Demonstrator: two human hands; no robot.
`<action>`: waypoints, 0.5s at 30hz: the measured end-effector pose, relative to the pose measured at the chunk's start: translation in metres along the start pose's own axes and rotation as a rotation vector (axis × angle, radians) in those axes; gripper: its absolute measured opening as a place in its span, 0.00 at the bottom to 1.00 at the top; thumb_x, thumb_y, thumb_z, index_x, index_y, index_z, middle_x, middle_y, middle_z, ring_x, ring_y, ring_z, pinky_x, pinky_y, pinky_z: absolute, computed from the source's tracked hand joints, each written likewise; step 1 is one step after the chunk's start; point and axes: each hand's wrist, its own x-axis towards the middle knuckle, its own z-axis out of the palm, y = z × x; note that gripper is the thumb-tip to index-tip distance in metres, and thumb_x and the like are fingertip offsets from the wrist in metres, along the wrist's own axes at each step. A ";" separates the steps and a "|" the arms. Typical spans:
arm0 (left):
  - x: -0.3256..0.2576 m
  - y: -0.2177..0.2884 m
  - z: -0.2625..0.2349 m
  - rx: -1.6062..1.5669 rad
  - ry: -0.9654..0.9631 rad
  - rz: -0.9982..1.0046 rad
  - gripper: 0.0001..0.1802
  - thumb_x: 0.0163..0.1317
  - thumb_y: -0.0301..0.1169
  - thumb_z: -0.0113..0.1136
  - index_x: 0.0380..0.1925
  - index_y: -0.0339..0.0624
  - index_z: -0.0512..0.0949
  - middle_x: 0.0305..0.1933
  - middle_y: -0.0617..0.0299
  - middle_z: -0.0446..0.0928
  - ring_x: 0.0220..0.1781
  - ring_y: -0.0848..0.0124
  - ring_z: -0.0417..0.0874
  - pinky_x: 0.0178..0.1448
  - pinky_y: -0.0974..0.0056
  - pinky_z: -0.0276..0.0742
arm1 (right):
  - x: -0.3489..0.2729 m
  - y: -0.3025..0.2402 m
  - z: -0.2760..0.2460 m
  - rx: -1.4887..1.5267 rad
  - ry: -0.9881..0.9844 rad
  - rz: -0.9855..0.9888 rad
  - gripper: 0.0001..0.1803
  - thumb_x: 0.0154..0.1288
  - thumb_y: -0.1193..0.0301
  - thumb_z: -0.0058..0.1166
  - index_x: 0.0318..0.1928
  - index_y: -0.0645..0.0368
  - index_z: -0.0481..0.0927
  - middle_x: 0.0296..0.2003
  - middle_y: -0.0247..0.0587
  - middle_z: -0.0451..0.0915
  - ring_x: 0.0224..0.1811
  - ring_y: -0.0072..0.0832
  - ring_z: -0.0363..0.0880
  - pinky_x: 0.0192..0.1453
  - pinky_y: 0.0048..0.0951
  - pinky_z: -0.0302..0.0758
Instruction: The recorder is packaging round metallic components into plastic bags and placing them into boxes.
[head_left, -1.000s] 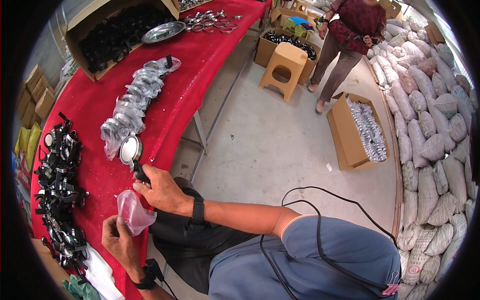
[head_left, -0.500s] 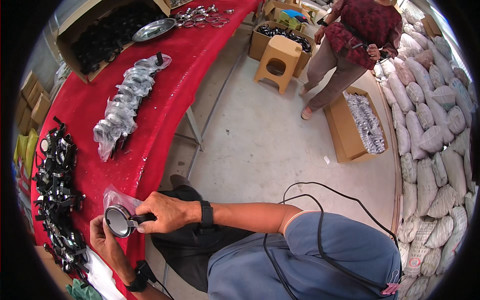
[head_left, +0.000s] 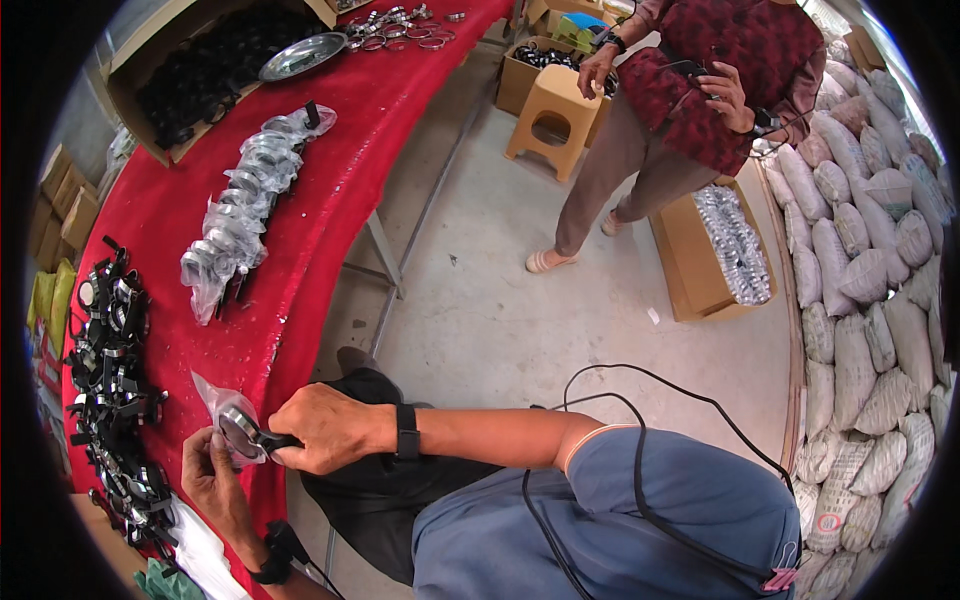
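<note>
You are sitting at a red worktop [head_left: 330, 150], looking down at both hands near its front edge. Your right hand [head_left: 325, 430] is clenching around the dark handle of a small round lens [head_left: 240, 432], a magnifier with a metal rim, and is easing its head into a clear bag [head_left: 222, 405]. Your left hand [head_left: 208, 472] is pinching the bag's mouth from below, fingers curling on the thin film to keep it open.

The lens is looking light and rigid, with glass that could scratch or crack if knocked, so the handle seems the safest place for your grip. The bag is looking soft, thin and slippery, likely to crumple or slide unless you are holding it by the rim at the opening.

To your left, a heap of loose black lenses [head_left: 110, 380] is lying on the worktop. Further along, a row of bagged lenses [head_left: 235, 215] is stretching toward a metal dish [head_left: 303, 55] and a cardboard box [head_left: 190, 75] of dark parts. Across the floor, another person [head_left: 690, 110] is standing beside a stool [head_left: 557, 118] and an open box [head_left: 715, 250] of bagged pieces, with stacked sacks [head_left: 870, 300] along the wall.
</note>
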 end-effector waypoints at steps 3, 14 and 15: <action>-0.001 -0.001 0.004 0.114 0.056 0.066 0.07 0.80 0.25 0.61 0.49 0.33 0.84 0.38 0.64 0.83 0.37 0.78 0.80 0.39 0.71 0.75 | 0.002 -0.006 0.001 0.153 0.133 0.097 0.17 0.59 0.64 0.68 0.27 0.66 0.78 0.23 0.59 0.79 0.31 0.60 0.82 0.36 0.55 0.76; -0.009 0.021 0.012 0.195 -0.045 0.213 0.05 0.77 0.23 0.64 0.44 0.31 0.84 0.34 0.64 0.81 0.34 0.78 0.79 0.39 0.70 0.76 | 0.006 -0.004 0.012 0.031 0.044 0.090 0.19 0.61 0.64 0.68 0.26 0.66 0.76 0.24 0.59 0.79 0.31 0.60 0.82 0.38 0.56 0.75; -0.010 0.021 0.012 0.180 -0.035 0.214 0.05 0.76 0.23 0.64 0.44 0.31 0.84 0.34 0.64 0.82 0.35 0.78 0.80 0.39 0.70 0.76 | 0.007 -0.004 0.013 0.034 0.039 0.086 0.19 0.61 0.64 0.68 0.26 0.66 0.76 0.24 0.59 0.79 0.31 0.60 0.82 0.38 0.56 0.75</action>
